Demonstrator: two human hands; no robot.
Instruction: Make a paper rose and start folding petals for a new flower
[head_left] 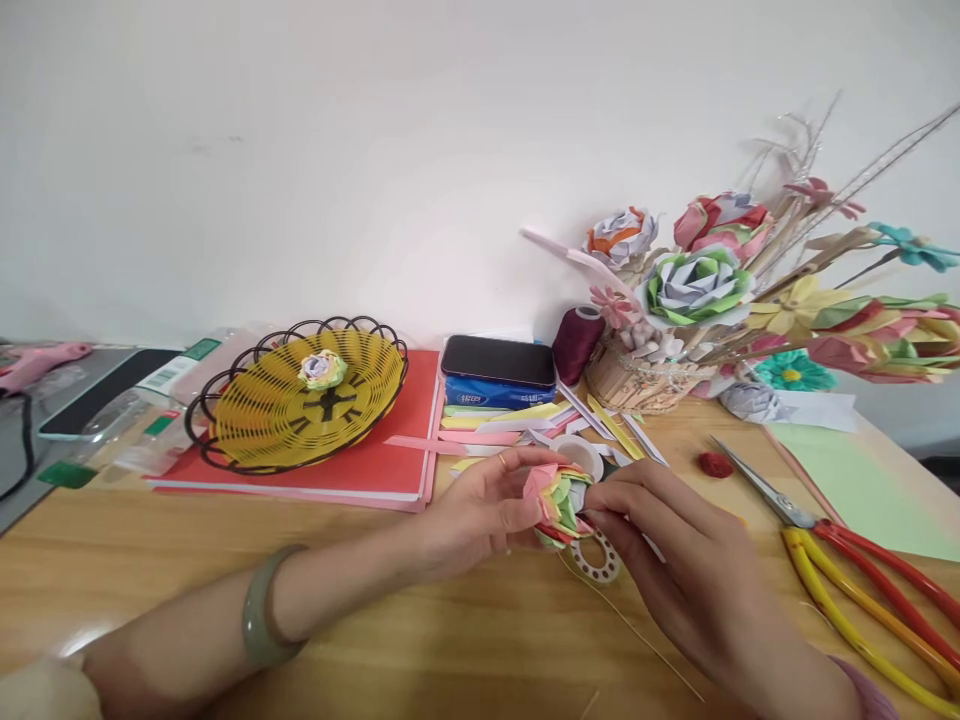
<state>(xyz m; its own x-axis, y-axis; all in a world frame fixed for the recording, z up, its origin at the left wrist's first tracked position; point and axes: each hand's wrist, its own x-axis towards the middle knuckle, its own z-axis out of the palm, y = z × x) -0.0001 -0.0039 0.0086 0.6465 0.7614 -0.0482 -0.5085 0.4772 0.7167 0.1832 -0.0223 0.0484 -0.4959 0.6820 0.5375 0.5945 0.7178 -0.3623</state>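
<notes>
A folded paper flower in pink, green, yellow and pale grey is held above the front middle of the table. My left hand is closed around its left side, thumb in front and fingers behind. From the right, my right hand pinches the pale grey petals at the flower's edge; its fingertips are partly hidden. Just below the flower lies a white ring with holes. A thin string trails from there towards the front edge. Behind the flower sits a white tape roll, partly covered.
A yellow woven basket with a small paper flower stands on red paper. Paper strips lie before a phone. Right are scissors, green paper, a flower arrangement and a thread spool.
</notes>
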